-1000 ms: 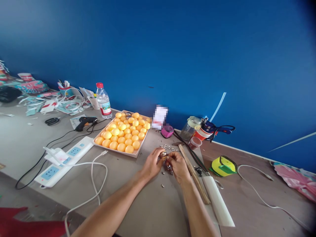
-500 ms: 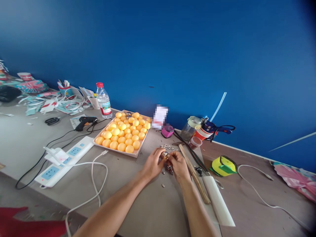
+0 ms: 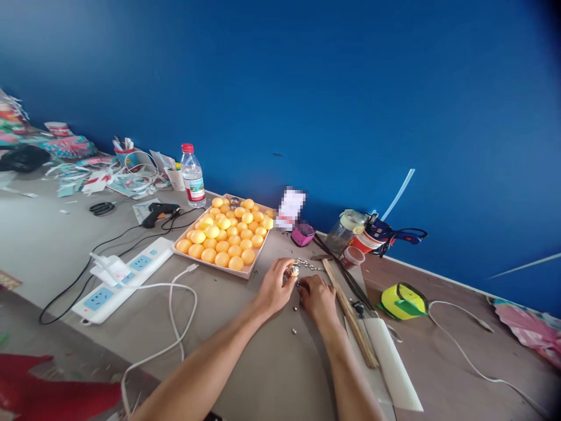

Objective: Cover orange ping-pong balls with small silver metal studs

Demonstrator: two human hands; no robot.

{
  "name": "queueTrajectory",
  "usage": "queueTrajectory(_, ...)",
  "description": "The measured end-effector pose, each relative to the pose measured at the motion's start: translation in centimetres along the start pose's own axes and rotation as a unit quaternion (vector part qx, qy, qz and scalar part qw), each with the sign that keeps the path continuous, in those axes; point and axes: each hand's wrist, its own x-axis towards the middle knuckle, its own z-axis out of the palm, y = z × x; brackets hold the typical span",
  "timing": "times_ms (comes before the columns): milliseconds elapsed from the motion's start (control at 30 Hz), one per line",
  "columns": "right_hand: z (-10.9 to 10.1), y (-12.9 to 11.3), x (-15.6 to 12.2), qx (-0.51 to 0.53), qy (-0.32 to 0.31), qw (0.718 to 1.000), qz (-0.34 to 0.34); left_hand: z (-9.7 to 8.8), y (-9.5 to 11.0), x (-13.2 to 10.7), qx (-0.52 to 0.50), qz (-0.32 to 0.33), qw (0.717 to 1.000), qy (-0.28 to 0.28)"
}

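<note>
Between the fingers of my left hand (image 3: pixel 275 287) is a small shiny ball (image 3: pixel 295 270), silver and orange, its surface partly hidden by the fingers. My right hand (image 3: pixel 316 294) rests low at the table just beside it, fingers curled together; whatever they pinch is hidden. Small shiny metallic beads (image 3: pixel 309 265) lie scattered behind the hands. Two loose beads (image 3: pixel 294 331) sit on the table in front. To the left of my hands, a shallow tray (image 3: pixel 243 272) holds several orange balls (image 3: pixel 222 259), along with a dark shiny one (image 3: pixel 234 202) near the back.
A power strip (image 3: pixel 151 257) with white cables, a glue gun (image 3: pixel 158 214), scissors (image 3: pixel 102 208) and a water bottle (image 3: pixel 193 178) lie left. Right of my hands are wooden strips (image 3: pixel 350 316), a white sheet (image 3: pixel 394 365), a jar (image 3: pixel 346 231) and a yellow-green pouch (image 3: pixel 404 301).
My right hand has parted from the ball and moved down to the table beside it. The left hand still holds the ball, which now shows more. The whole view has shifted slightly.
</note>
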Motion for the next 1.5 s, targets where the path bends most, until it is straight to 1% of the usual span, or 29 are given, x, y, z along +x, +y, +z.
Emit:
queueTrajectory(100, 0.1, -0.2, 0.1, 0.013, 0.011, 1.000, 0.002, 0.1, -0.1, -0.1, -0.001, 0.004, 1.000, -0.003)
queueTrajectory(167, 0.0, -0.2, 0.3, 0.053, 0.045, 0.997, 0.018, 0.2, -0.2, -0.2, -0.001, 0.005, 1.000, -0.003)
queueTrajectory(233, -0.1, -0.2, 0.5, 0.124, 0.092, 0.988, 0.033, 0.2, -0.3, -0.2, -0.004, 0.004, 1.000, -0.001)
queueTrajectory(300, -0.3, -0.1, 0.8, 0.219, 0.131, 0.966, 0.043, 0.2, -0.3, -0.2, -0.011, -0.001, 1.000, -0.002)
queueTrajectory(400, -0.5, -0.1, 1.1, 0.354, 0.150, 0.920, 0.080, 0.1, -0.2, -0.1, -0.023, -0.012, 1.000, -0.007)
queueTrajectory(500, -0.5, -0.3, 1.2, 0.480, 0.136, 0.858, 0.118, 0.1, 0.0, -0.1, -0.032, -0.023, 0.999, -0.017)
queueTrajectory(633, -0.6, -0.9, 1.1, 0.628, 0.086, 0.764, 0.124, 0.2, 0.0, -0.2, -0.045, -0.026, 0.998, -0.020)
queueTrajectory(700, -0.8, -1.2, 1.0, 0.670, 0.045, 0.729, 0.132, 0.2, 0.0, -0.2, -0.051, -0.028, 0.998, -0.019)
queueTrajectory(733, -0.9, -1.2, 1.0, 0.682, 0.027, 0.718, 0.138, 0.2, 0.0, -0.2, -0.053, -0.030, 0.998, -0.020)
queueTrajectory(767, -0.9, -1.2, 0.9, 0.685, 0.014, 0.714, 0.144, 0.2, 0.0, -0.2, -0.056, -0.032, 0.998, -0.020)
queueTrajectory(800, -0.9, -1.2, 0.9, 0.682, 0.007, 0.716, 0.148, 0.2, 0.1, -0.2, -0.058, -0.034, 0.998, -0.020)
queueTrajectory(933, -0.7, -0.9, 0.9, 0.653, 0.011, 0.745, 0.135, 0.1, 0.2, -0.2, -0.058, -0.035, 0.997, -0.024)
queueTrajectory(1000, -0.6, -0.9, 0.8, 0.650, 0.008, 0.749, 0.127, 0.0, 0.3, -0.2, -0.055, -0.036, 0.998, -0.027)
queueTrajectory(1100, -0.7, -1.2, 0.7, 0.662, -0.016, 0.738, 0.132, 0.0, 0.3, -0.2, -0.055, -0.036, 0.997, -0.027)
queueTrajectory(1200, -1.0, -1.7, 0.6, 0.681, -0.045, 0.715, 0.152, 0.1, 0.3, -0.2, -0.054, -0.033, 0.998, -0.026)
queueTrajectory(1267, -1.2, -1.8, 0.5, 0.692, -0.053, 0.702, 0.161, 0.1, 0.2, -0.2, -0.055, -0.029, 0.998, -0.029)
queueTrajectory(1500, -1.1, -1.7, 0.5, 0.700, -0.072, 0.688, 0.179, 0.0, 0.1, -0.3, -0.053, -0.026, 0.998, -0.037)
